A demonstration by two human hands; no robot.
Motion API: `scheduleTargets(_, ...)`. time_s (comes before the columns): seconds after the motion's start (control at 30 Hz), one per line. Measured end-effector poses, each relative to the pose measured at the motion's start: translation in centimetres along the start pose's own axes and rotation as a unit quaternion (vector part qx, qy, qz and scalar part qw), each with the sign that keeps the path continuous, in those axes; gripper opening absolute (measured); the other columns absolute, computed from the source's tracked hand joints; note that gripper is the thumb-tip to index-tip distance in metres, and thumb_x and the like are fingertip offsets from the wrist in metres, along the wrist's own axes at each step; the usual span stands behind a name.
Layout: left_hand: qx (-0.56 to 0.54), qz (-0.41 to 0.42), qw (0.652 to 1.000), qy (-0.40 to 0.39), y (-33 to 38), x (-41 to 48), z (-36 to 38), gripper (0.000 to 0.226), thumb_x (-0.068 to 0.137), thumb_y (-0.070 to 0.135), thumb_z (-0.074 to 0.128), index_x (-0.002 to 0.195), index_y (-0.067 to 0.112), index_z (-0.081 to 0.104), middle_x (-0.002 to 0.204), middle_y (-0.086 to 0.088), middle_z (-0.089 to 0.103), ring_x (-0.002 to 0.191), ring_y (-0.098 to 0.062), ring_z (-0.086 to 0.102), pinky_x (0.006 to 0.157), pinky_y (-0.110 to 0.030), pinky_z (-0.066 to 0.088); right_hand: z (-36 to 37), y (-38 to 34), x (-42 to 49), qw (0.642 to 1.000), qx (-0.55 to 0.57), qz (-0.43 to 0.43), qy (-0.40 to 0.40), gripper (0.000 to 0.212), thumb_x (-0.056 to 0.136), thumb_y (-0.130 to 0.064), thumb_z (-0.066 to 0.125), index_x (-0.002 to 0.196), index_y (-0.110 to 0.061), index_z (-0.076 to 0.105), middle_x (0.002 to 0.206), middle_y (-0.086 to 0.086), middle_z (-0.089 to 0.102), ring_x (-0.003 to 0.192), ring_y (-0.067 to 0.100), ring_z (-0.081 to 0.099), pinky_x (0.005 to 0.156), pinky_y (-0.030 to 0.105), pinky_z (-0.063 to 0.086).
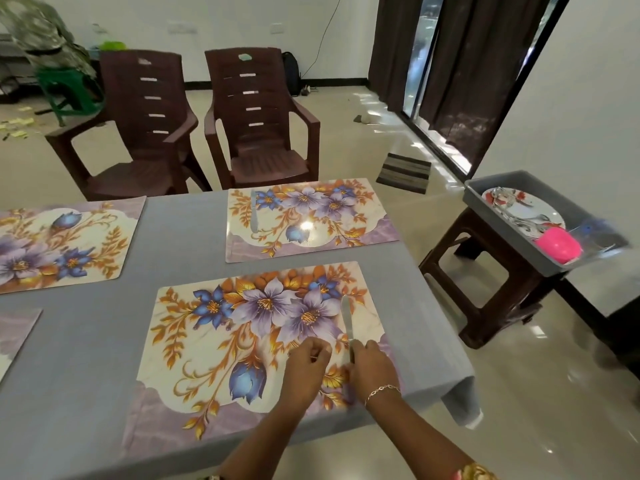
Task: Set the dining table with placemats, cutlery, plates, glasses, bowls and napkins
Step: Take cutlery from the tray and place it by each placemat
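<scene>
A floral placemat [214, 344] lies in front of me on the grey tablecloth. On its right side lies a table knife [347, 317], blade pointing away. My right hand [370, 367] grips the knife's handle. My left hand [306, 363] hovers just left of it with its fingers curled; whether it holds something small is hidden. A second placemat [343, 226] lies beyond, with another knife [254, 211] on its left side. Two more placemats [62, 244] [14, 334] lie to the left.
A grey tub [519, 183] on a brown stool [491, 282] to the right holds plates, cutlery, a pink bowl [561, 249] and clear glasses. Two brown plastic chairs [138, 129] [259, 123] stand beyond the table. The table's right edge [440, 320] is close to my right hand.
</scene>
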State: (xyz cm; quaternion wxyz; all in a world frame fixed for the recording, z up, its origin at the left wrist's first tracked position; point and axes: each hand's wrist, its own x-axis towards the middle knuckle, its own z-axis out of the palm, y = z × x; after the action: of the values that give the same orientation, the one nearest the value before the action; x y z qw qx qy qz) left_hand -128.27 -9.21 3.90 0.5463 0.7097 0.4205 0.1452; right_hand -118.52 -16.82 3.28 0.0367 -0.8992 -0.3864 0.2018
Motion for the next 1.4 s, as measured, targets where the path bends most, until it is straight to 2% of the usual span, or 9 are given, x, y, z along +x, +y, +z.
scheduleTargets(0.1, 0.034, 0.021, 0.999, 0.013, -0.2, 0.1, 0.0, 0.007, 0.096, 0.015, 0.049, 0.094, 0.014, 0.055, 0.090, 0.002, 0.059, 0.081, -0.007, 0.054, 0.066, -0.002, 0.038, -0.2, 1.0, 0.1, 0.998, -0.016, -0.049, 0.038, 0.047, 0.092, -0.038, 0.050, 0.135, -0.019, 0.041, 0.135, 0.005, 0.047, 0.121, 0.020, 0.048, 0.102, 0.026, 0.038)
scheduleTargets(0.17, 0.050, 0.028, 0.998, 0.018, -0.4, 0.1, 0.0, 0.013, 0.096, 0.016, 0.049, 0.101, 0.010, 0.059, 0.095, 0.002, 0.059, 0.088, -0.009, 0.056, 0.072, -0.006, 0.040, 0.2, 1.8, 0.4, 0.994, -0.013, -0.100, 0.048, 0.050, 0.093, -0.038, 0.048, 0.138, -0.019, 0.039, 0.143, 0.004, 0.041, 0.130, 0.022, 0.040, 0.109, 0.032, 0.032)
scheduleTargets(0.23, 0.063, 0.029, 0.997, 0.021, -0.5, 0.1, 0.0, 0.019, 0.096, 0.017, 0.049, 0.107, 0.006, 0.060, 0.098, 0.002, 0.058, 0.092, -0.011, 0.056, 0.079, -0.011, 0.041, 0.4, 2.5, 0.7, 0.989, -0.025, -0.142, 0.015, 0.054, 0.095, -0.037, 0.044, 0.144, -0.020, 0.029, 0.153, 0.001, 0.027, 0.141, 0.021, 0.024, 0.115, 0.036, 0.020)
scheduleTargets(0.33, 0.068, 0.031, 0.997, 0.026, -0.7, -0.1, 0.0, 0.020, 0.096, 0.016, 0.049, 0.108, 0.005, 0.060, 0.099, 0.000, 0.059, 0.091, -0.011, 0.055, 0.075, -0.007, 0.040, 0.5, 3.2, 1.1, 0.985, -0.049, -0.166, -0.015, 0.056, 0.098, -0.036, 0.038, 0.148, -0.022, 0.017, 0.156, -0.002, 0.013, 0.145, 0.016, 0.012, 0.117, 0.036, 0.009)
scheduleTargets(0.77, 0.083, 0.013, 0.996, 0.023, -0.9, -0.4, 0.9, 0.023, 0.096, 0.017, 0.049, 0.114, 0.006, 0.059, 0.115, -0.008, 0.063, 0.099, -0.014, 0.056, 0.088, -0.019, 0.043, 0.4, 4.7, 1.4, 0.972, -0.076, -0.223, -0.021, 0.061, 0.096, -0.044, 0.034, 0.149, -0.024, 0.011, 0.157, -0.003, 0.006, 0.145, 0.015, 0.007, 0.117, 0.035, 0.009)
scheduleTargets(1.07, 0.104, 0.030, 0.994, 0.034, -0.7, -0.7, 2.6, 0.022, 0.095, 0.016, 0.051, 0.113, 0.006, 0.060, 0.110, -0.006, 0.065, 0.092, -0.009, 0.055, 0.074, -0.006, 0.039, 0.2, 5.5, 1.4, 0.968, -0.074, -0.238, -0.011, 0.063, 0.095, -0.046, 0.037, 0.148, -0.025, 0.011, 0.158, 0.001, 0.001, 0.145, 0.018, 0.003, 0.116, 0.036, 0.008)
scheduleTargets(1.2, 0.098, 0.047, 0.994, 0.027, 0.7, -1.0, 5.0, 0.015, 0.095, 0.014, 0.051, 0.106, 0.010, 0.060, 0.106, -0.006, 0.065, 0.095, -0.014, 0.059, 0.083, -0.017, 0.045, -0.5, 7.9, -0.1, 0.970, -0.056, -0.234, 0.017, 0.061, 0.094, -0.045, 0.041, 0.147, -0.023, 0.019, 0.157, 0.001, 0.005, 0.144, 0.020, 0.011, 0.115, 0.031, 0.015)
scheduleTargets(1.3, 0.090, 0.063, 0.994, 0.009, 2.4, -1.5, 8.3, 0.007, 0.094, 0.014, 0.052, 0.099, 0.015, 0.057, 0.102, -0.005, 0.064, 0.093, -0.013, 0.058, 0.083, -0.018, 0.044, -1.0, 11.3, -1.9, 0.976, -0.030, -0.212, 0.044, 0.055, 0.092, -0.045, 0.043, 0.142, -0.023, 0.034, 0.152, 0.002, 0.026, 0.136, 0.022, 0.032, 0.110, 0.032, 0.029)
scheduleTargets(1.4, 0.088, 0.080, 0.993, -0.026, 4.6, -1.6, 12.4, 0.009, 0.093, 0.014, 0.053, 0.099, 0.015, 0.060, 0.097, -0.001, 0.063, 0.091, -0.011, 0.057, 0.086, -0.020, 0.046, -1.5, 16.0, -3.3, 0.981, -0.011, -0.174, 0.083, 0.046, 0.079, -0.047, 0.040, 0.116, -0.026, 0.056, 0.122, 0.001, 0.061, 0.103, 0.017, 0.064, 0.080, 0.026, 0.053)
